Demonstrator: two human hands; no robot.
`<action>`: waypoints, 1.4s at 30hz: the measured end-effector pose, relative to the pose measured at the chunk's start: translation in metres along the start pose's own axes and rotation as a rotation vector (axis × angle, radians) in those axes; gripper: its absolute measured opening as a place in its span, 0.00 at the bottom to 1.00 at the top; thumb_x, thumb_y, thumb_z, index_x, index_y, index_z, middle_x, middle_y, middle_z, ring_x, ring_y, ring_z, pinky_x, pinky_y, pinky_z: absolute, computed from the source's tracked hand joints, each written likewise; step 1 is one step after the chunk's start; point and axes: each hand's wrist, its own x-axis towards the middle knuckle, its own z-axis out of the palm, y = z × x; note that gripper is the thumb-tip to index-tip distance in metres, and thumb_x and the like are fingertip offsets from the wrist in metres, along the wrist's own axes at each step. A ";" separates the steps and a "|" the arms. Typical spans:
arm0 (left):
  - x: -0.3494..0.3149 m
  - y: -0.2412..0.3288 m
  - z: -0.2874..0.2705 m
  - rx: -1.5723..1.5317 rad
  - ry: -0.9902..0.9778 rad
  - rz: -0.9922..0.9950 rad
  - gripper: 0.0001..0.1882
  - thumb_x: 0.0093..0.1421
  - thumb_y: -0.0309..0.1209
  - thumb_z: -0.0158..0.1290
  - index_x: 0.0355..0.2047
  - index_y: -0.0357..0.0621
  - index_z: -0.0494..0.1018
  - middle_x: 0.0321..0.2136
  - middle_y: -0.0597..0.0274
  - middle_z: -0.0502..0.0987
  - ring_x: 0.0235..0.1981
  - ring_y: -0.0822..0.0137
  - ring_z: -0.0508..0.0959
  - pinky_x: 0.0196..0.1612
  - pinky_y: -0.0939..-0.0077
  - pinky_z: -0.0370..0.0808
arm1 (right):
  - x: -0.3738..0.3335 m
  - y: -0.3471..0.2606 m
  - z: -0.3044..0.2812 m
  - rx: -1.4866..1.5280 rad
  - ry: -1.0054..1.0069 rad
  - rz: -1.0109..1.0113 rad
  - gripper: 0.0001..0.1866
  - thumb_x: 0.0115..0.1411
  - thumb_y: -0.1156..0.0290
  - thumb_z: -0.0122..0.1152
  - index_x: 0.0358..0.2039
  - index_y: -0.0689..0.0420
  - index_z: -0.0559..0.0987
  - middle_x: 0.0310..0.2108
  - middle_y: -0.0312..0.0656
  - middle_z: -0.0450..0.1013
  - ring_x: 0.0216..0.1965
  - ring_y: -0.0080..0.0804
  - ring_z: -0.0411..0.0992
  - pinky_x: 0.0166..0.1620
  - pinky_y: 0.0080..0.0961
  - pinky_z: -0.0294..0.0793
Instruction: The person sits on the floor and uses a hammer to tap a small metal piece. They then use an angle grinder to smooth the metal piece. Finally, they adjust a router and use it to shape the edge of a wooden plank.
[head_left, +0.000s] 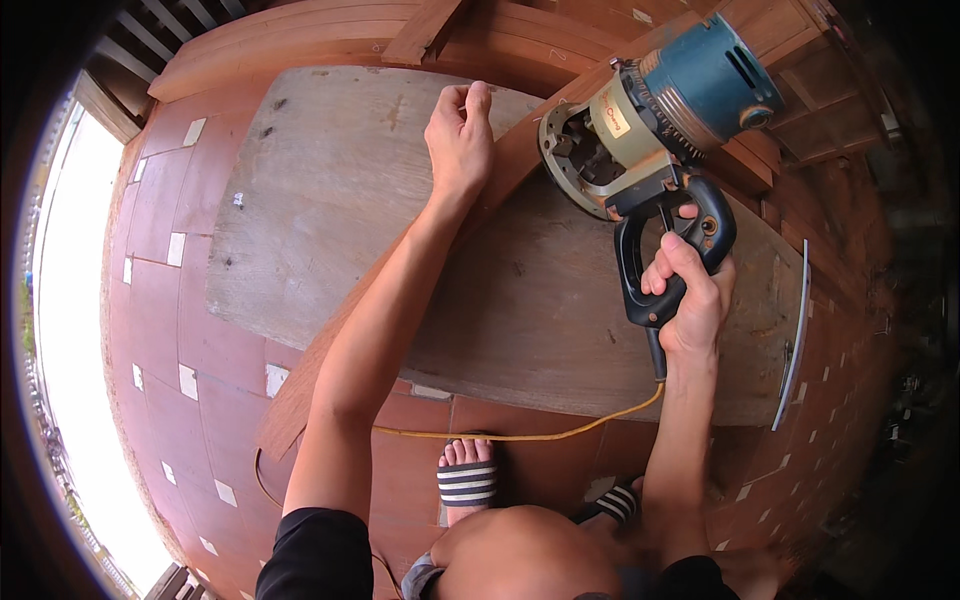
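My right hand (695, 295) grips the black D-shaped handle of a router (640, 135), a power tool with a teal motor housing and a pale metal body. It is tilted, its round base facing left over a long reddish-brown wooden plank (520, 150). Whether the base touches the wood I cannot tell. A yellow cord (560, 435) runs from the handle down to the left. My left hand (462, 140) is closed, fingers curled and thumb on top, beside the plank's left edge; anything inside the fingers is hidden. Beneath the plank lies a worn grey-brown board (310, 220).
More reddish-brown timber (300, 45) lies along the far side, and panelled woodwork (830, 90) stands at the far right. The floor (160, 300) has red tiles with small white insets. My feet wear striped sandals (468, 487) near the cord. A bright opening (75, 350) is at the left.
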 end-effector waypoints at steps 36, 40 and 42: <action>-0.929 0.113 -0.373 0.809 1.659 -0.796 0.12 0.62 0.38 0.61 0.34 0.41 0.81 0.32 0.53 0.85 0.38 0.57 0.85 0.44 0.58 0.81 | 0.168 0.136 -0.092 0.437 -0.082 0.339 0.13 0.66 0.69 0.59 0.43 0.68 0.80 0.43 0.48 0.80 0.45 0.42 0.80 0.51 0.40 0.81; -1.086 0.116 -0.436 0.938 2.084 -1.142 0.10 0.62 0.38 0.61 0.32 0.45 0.81 0.32 0.53 0.86 0.39 0.51 0.86 0.44 0.53 0.80 | 0.035 0.165 0.001 0.111 -0.210 0.255 0.13 0.67 0.69 0.60 0.46 0.66 0.80 0.44 0.47 0.79 0.45 0.40 0.79 0.51 0.37 0.80; -1.151 0.123 -0.483 0.982 2.188 -1.205 0.08 0.62 0.37 0.60 0.33 0.46 0.81 0.33 0.53 0.86 0.40 0.49 0.86 0.45 0.51 0.80 | -0.032 0.175 0.042 -0.010 -0.257 0.200 0.14 0.68 0.69 0.60 0.47 0.66 0.80 0.44 0.47 0.79 0.45 0.39 0.79 0.51 0.36 0.80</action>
